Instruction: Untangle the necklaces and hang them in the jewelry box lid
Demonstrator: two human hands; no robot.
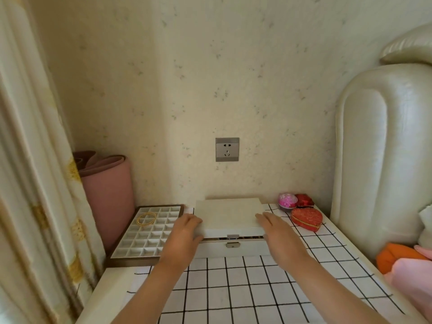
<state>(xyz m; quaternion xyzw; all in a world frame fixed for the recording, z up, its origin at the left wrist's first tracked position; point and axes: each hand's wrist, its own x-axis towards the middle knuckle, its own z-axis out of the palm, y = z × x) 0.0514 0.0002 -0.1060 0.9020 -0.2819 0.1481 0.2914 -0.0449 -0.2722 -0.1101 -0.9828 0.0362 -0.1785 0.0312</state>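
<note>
Fingers of the left hand [184, 232] curl round the left front corner of the lid [229, 215], the thumb tucked under its edge; the right hand [279, 237] lies with straight fingers along the lid's right side, fingertips on top. The lid sits slightly raised off the white jewelry box [247, 249], a dark gap showing above the latch [232, 244]. At the box's 9 o'clock a compartment tray [140, 244] holds a gold coil [146, 218], too small to tell apart; at 3 o'clock lies a red heart-shaped box [306, 218]; at 12 o'clock, a wall socket [227, 149]
</note>
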